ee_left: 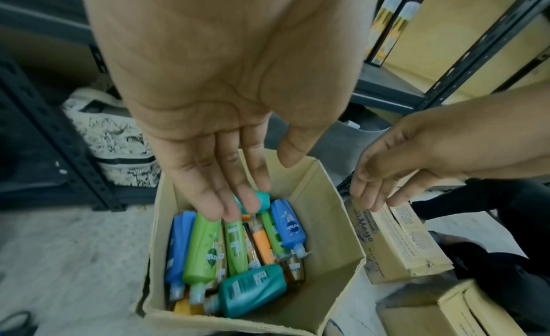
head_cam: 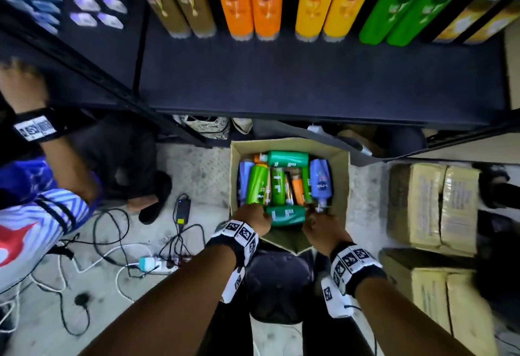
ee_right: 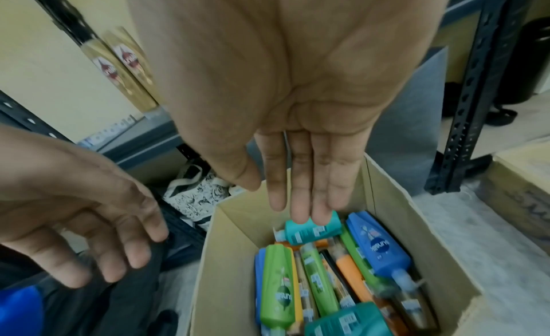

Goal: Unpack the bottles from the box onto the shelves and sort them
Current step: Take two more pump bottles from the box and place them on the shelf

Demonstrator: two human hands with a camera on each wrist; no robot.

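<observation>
The left hand (head_cam: 254,219) and right hand (head_cam: 320,227) hover with fingers straight and relaxed, holding nothing, over the near edge of the open brown cardboard box (head_cam: 342,184) on the floor. Below and between them, at the box's six o'clock side, lies a teal plastic bottle (head_cam: 285,215) crosswise. Beyond it, toward twelve o'clock, bottles lie packed side by side: a light green bottle (head_cam: 256,184), an orange bottle (head_cam: 297,188) and a blue bottle (head_cam: 320,178) toward three o'clock, with a second teal bottle (head_cam: 287,158) across the far end. On the dark metal shelf (head_cam: 309,79) at twelve o'clock, tall brown, orange, yellow and green bottles stand in colour pairs.
</observation>
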